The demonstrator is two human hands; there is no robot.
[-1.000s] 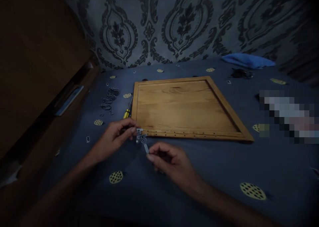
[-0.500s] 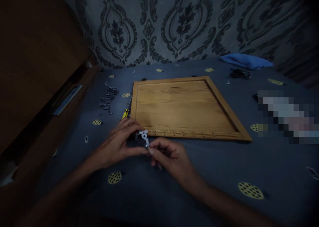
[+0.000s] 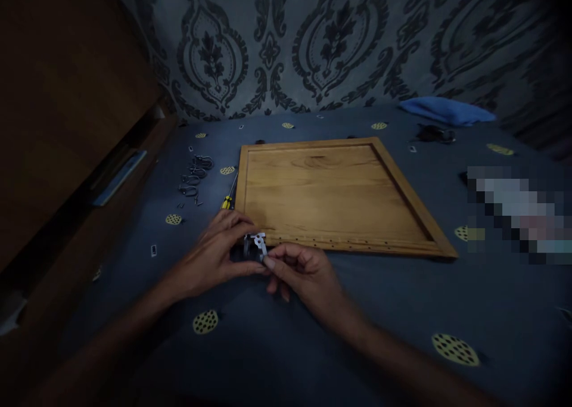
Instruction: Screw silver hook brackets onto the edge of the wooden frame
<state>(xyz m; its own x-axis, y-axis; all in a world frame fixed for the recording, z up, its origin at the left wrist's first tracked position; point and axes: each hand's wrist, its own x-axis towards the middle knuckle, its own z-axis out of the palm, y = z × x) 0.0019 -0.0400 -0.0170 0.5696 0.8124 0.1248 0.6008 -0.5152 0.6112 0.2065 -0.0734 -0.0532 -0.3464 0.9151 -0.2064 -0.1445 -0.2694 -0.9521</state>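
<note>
Between my two hands is a small silvery metal bracket (image 3: 260,241) with holes in its plate and a bent arm. My left hand (image 3: 217,246) is closed on it, forefinger above and thumb below. Thumb and fingertips of my right hand (image 3: 300,271) pinch its lower right end. Just beyond the bracket lies a framed wooden panel (image 3: 319,186), with a row of small dark holes along its near edge. A yellow-handled screwdriver (image 3: 227,202) rests against the panel's left side.
Several curved metal hooks (image 3: 192,179) and small screws (image 3: 198,202) lie left of the panel. Farther right are a blue cloth (image 3: 449,110), a dark object (image 3: 435,134) and a pixelated item (image 3: 513,210). A wooden cabinet (image 3: 67,97) rises at left, with a patterned wall (image 3: 277,43) behind.
Both hands stay on the bracket, which has turned slightly in the fingers. The view has shifted a little, so the panel appears slightly farther right.
</note>
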